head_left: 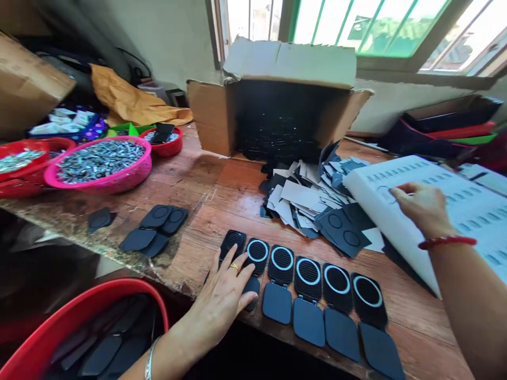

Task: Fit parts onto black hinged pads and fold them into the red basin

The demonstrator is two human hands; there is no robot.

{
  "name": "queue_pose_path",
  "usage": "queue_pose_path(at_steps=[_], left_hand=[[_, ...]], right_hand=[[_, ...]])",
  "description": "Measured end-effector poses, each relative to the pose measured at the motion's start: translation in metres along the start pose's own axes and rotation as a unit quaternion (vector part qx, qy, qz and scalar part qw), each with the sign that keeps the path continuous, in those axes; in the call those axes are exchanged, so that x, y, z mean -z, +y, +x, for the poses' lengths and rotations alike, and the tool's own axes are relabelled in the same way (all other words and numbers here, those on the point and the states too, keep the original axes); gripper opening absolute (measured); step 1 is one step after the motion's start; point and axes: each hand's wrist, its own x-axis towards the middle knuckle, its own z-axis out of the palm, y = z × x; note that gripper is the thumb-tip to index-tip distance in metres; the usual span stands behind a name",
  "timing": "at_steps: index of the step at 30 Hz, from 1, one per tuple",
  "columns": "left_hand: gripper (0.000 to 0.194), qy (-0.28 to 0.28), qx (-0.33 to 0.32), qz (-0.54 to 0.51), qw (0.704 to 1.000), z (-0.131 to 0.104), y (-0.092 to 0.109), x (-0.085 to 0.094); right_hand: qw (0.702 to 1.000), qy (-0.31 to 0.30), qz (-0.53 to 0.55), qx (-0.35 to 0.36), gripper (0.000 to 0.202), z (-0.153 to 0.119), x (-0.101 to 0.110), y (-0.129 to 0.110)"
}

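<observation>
A row of black hinged cases [310, 278] lies unfolded along the table's front edge. Most carry a pale ring on the ribbed half; the leftmost case [233, 240] shows none. My left hand [225, 287] rests on the two leftmost cases, fingers spread, partly covering them. To the right, my right hand [423, 208] is over a white sheet [400, 171] printed or set with rows of small dark marks. Its thumb and forefinger pinch a thin ring [382, 191] at the sheet's left part.
An open cardboard box [212, 113] of dark pieces stands at the back. Loose cards [303, 195] are heaped before it. Black plates [138, 240] lie at left, near a pink basket [99, 182] of small metal parts. A red tub [158, 295] holds dark plates below the edge.
</observation>
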Motion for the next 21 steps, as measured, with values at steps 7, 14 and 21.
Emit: queue_pose_path(at_steps=[7, 14, 21], left_hand=[[0.042, 0.008, 0.090, 0.022, 0.996, -0.011, -0.026, 0.008], [0.041, -0.013, 0.107, 0.014, 0.994, -0.013, -0.027, 0.014], [0.038, -0.036, 0.110, 0.016, 0.993, -0.012, -0.024, 0.019]], right_hand=[[0.993, -0.048, 0.080, -0.072, 0.023, -0.017, -0.028, -0.136], [0.891, -0.340, 0.294, -0.062, 0.014, -0.039, -0.134, -0.229], [0.904, -0.366, 0.218, -0.029, 0.014, -0.042, -0.180, -0.254]])
